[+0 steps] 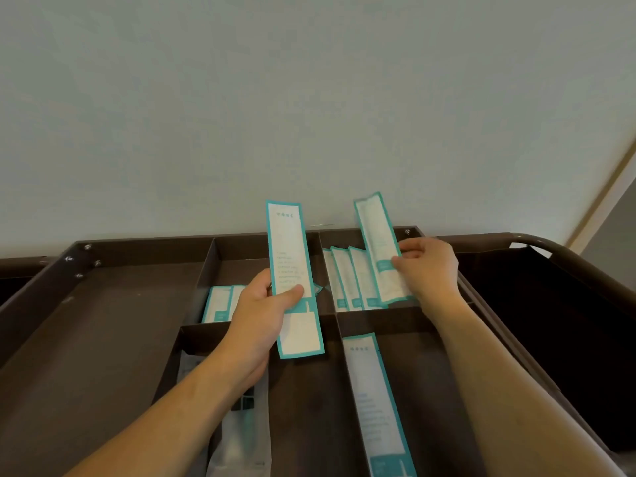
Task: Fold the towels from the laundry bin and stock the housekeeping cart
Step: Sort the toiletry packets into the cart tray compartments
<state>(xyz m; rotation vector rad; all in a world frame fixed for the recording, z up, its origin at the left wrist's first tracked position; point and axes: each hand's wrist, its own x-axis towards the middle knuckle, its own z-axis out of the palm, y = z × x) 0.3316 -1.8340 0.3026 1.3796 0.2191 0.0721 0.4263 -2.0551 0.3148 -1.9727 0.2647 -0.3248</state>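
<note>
A hotel service area, judging by the brown compartmented housekeeping cart [213,270] stocked with teal-edged amenity packets [347,280].

One camera sits on my head, looking forward and down, close over the cart [144,304] tray at arm's reach, with a pale wall [309,98] filling the upper half.

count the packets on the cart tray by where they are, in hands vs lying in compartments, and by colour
Teal-edged packets held in hands: 2, left hand one, right hand one
Teal-edged packets in the far right compartment: 3
In the far middle compartment: at least 2
In the near right compartment: 1
Grey packets: 1
Total: at least 9
</note>
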